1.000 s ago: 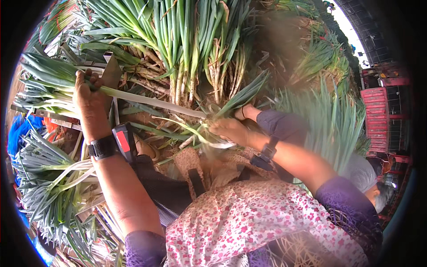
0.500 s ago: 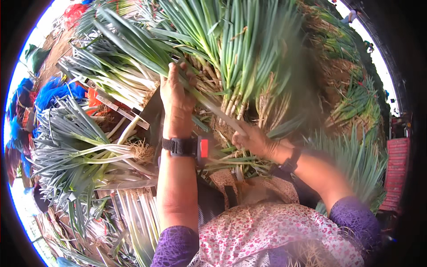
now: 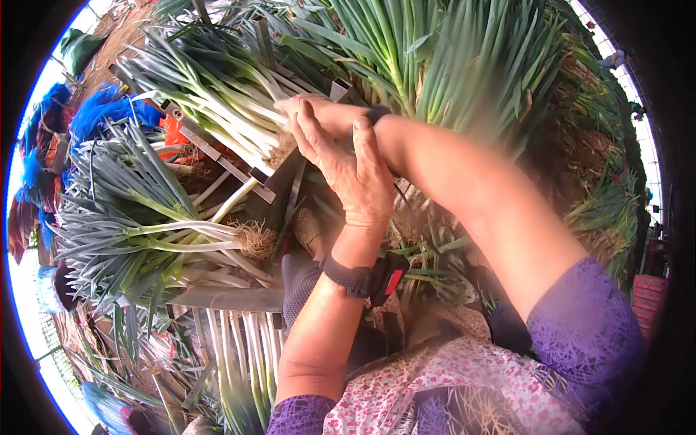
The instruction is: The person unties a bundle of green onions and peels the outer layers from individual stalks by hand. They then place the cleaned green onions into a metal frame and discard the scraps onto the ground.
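My left hand (image 3: 349, 170) is raised in the middle with its fingers stretched out and the thumb apart, and nothing shows in it. Crossing in front from the right, my right hand (image 3: 315, 114) is closed around the pale end of a green onion (image 3: 270, 81), its fingers partly hidden. That stalk lies along a bundle of green onions (image 3: 232, 109) resting in a metal rack (image 3: 210, 148), roots toward me. A second bundle of green onions (image 3: 167, 235) lies nearer on the left, its roots bushy.
Tall green onions (image 3: 464, 65) are heaped at the far side. A flat metal bar (image 3: 225, 299) stands near my left forearm, with white stalks (image 3: 235, 348) below it. Blue netting (image 3: 109, 116) lies at far left. A red crate (image 3: 647, 301) stands at the right edge.
My right hand has swung up and left across to the rack with the onion. My left hand has let go of the stalk and shifted right. The view has turned slightly.
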Demonstrator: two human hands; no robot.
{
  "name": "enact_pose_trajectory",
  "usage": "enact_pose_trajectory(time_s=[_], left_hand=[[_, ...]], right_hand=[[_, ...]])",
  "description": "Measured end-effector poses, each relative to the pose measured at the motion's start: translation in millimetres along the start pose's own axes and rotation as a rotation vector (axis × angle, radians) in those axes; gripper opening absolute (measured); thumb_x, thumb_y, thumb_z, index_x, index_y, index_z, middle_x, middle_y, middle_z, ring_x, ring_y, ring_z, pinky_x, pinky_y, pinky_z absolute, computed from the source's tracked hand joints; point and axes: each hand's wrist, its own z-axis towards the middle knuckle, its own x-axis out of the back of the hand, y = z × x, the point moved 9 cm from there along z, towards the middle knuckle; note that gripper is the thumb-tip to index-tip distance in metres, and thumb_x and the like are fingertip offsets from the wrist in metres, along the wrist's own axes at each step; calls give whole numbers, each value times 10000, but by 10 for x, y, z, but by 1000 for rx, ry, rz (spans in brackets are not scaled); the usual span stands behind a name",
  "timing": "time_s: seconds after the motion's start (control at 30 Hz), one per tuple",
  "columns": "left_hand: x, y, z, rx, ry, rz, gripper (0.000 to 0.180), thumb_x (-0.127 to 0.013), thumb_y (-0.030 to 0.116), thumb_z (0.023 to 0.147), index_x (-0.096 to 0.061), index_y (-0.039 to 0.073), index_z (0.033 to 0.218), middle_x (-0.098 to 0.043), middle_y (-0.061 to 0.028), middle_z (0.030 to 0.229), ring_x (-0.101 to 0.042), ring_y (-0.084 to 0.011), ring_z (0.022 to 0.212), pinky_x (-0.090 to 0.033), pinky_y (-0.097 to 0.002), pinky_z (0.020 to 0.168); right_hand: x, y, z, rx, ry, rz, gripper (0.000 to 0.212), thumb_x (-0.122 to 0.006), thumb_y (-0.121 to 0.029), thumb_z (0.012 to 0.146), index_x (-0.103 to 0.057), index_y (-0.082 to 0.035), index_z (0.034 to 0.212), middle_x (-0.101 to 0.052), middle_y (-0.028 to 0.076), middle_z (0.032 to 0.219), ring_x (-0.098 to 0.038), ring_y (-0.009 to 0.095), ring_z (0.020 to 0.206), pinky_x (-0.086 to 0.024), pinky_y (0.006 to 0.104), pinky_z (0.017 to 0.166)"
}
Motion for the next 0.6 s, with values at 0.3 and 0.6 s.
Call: enact_pose_trajectory(time_s=[0.3, 0.6], left_hand=[[-676, -476, -646, 722, -294, -495, 454, -484, 241, 889, -388, 90, 1307, -418, -76, 1308, -374, -248, 1222, -255, -442, 994], [-1488, -815, -1587, 974, -560, -479, 409, -483, 221, 891, -423, 92, 1274, -494, -93, 1242, -452, -206, 1150, -315, -387, 947]], right_hand=[[-298, 1328, -3765, -971, 505, 230, 216, -589, -220, 827, -629, -49, 952, -634, 151, 848, -610, 238, 755, -475, 364, 685], [-1091, 1439, -7245, -1792, 1146, 1191, 344, -546, -232, 896, -487, -66, 1192, -575, 92, 1104, -557, 249, 1026, -486, 421, 854]])
